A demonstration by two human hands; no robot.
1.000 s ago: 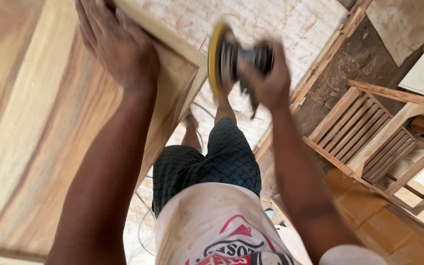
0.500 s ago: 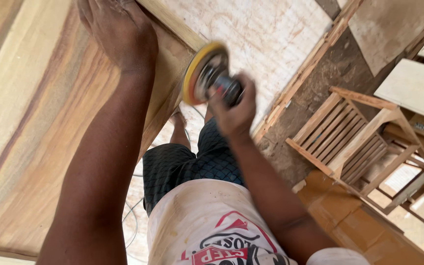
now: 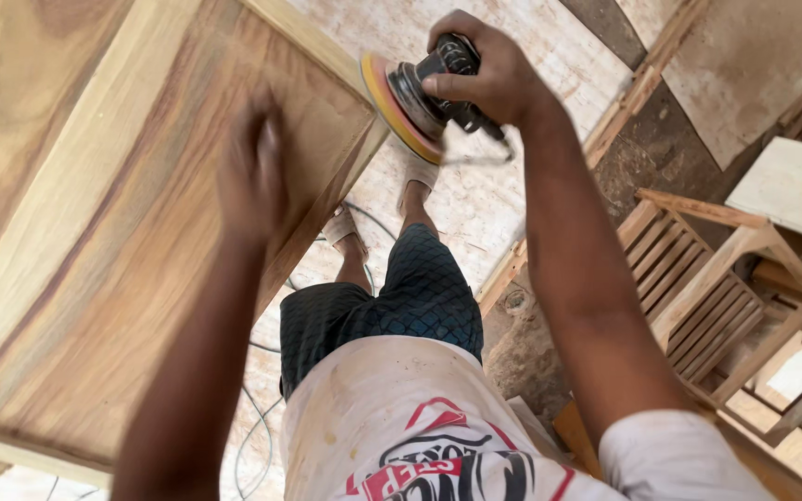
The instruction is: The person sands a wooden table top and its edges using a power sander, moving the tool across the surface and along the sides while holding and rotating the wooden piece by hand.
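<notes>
Disc sander (image 3: 420, 97) clamped in the right hand (image 3: 489, 70), its yellow pad at the corner edge of the wooden panel (image 3: 95, 232). Left hand (image 3: 251, 172), blurred, lies flat on the panel face beside that grip, fingers spread, holding nothing. Power cord (image 3: 262, 436) trails below near the sandalled feet (image 3: 378, 209); it could likely snag and tilt the pad, gouging the edge.

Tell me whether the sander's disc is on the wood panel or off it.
Off it: the sander, gripped in the right hand, has its yellow disc just beyond the wood panel's edge.

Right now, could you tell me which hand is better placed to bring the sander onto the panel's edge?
The right hand: it already grips the sander beside the wooden panel edge. The left hand lies blurred on the panel face.
</notes>
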